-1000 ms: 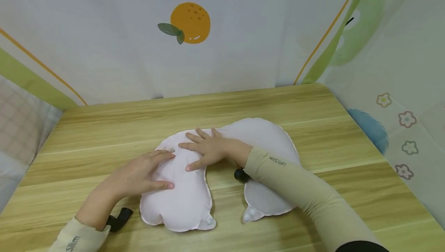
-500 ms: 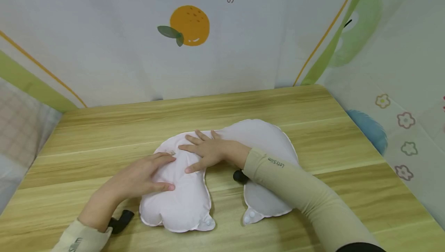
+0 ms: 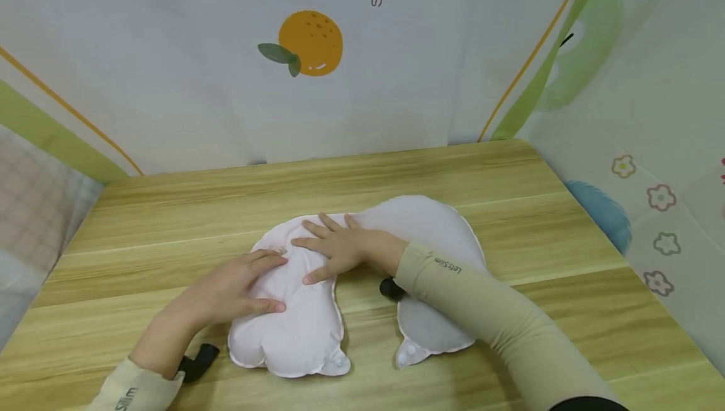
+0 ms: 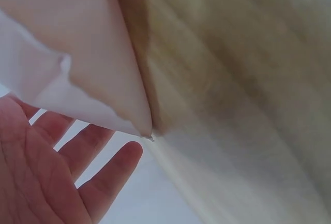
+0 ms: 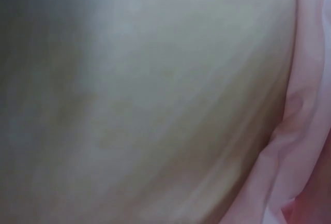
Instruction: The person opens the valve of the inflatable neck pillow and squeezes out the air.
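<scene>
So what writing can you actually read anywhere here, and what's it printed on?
"SUM": on the backdrop sheet at the top edge, running vertically, cut off by the frame.
"Let's Slim": on the right sleeve, small, the first word hard to make out.
"Slim": on the left sleeve, partly cut off.
Dark red strokes on the sheet, upper left: cut off, unreadable.
Pink pillow: no writing visible.

Open wood all round, walled on three sides

The pale pink U-shaped inflatable pillow (image 3: 362,272) fills the middle of the light wooden table (image 3: 396,172), with both forearms lying across the near approach. Bare board runs behind and to either side of it, up to the printed white fabric backdrop (image 3: 170,84) closing the back, left and right.
</scene>
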Demonstrator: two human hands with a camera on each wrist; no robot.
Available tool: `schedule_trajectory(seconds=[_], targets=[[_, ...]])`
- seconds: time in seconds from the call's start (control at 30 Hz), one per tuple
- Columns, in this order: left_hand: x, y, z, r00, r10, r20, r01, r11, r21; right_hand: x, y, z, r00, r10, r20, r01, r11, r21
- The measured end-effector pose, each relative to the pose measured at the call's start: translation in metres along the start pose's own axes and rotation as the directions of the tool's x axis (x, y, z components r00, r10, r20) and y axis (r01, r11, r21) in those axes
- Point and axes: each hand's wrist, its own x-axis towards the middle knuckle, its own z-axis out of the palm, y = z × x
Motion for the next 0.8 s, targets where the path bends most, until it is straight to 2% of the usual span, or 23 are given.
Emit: schedule_trajectory(seconds=[0.8], targets=[[0.003, 0.0044, -0.0009, 0.999, -0.028, 0.026, 0.027, 0.998, 0.048, 0.0046, 0.0031, 0.0029, 0.998, 0.015, 0.054, -0.013, 0.999, -0.053]])
